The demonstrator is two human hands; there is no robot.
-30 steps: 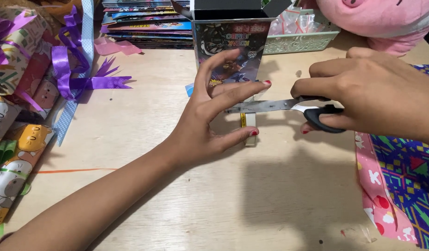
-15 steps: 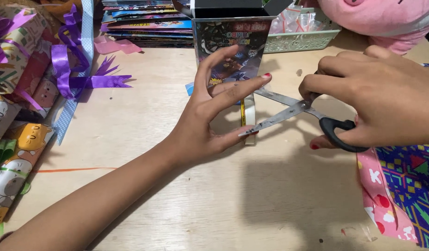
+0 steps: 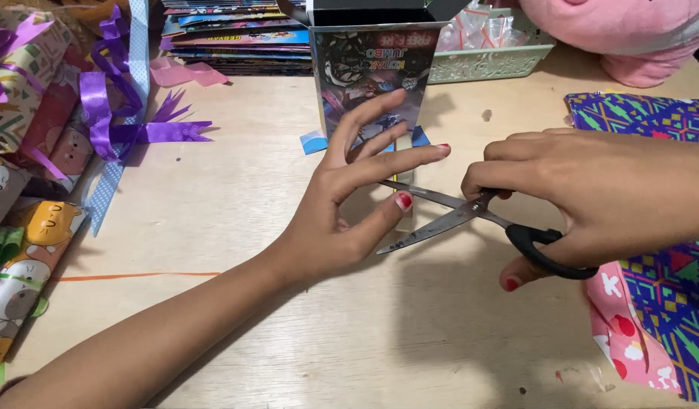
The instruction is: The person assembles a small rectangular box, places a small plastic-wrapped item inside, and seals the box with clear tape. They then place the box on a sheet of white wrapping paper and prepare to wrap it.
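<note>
Scissors [image 3: 471, 220]: blades, shut a second ago, now spread wide, tips beneath the left hand [image 3: 349, 197] thumb. Right hand [image 3: 599, 197]: shifted slightly lower, black handle loops further apart.

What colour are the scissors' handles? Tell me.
Black: the loop handles of the metal-bladed scissors in the right hand, seen in the head view.

Pale wooden table [image 3: 236, 227] under purple ribbon [image 3: 130, 132], stacked books [image 3: 228, 38], patterned wrapping paper [image 3: 660, 303], upright printed box [image 3: 372, 76].
</note>
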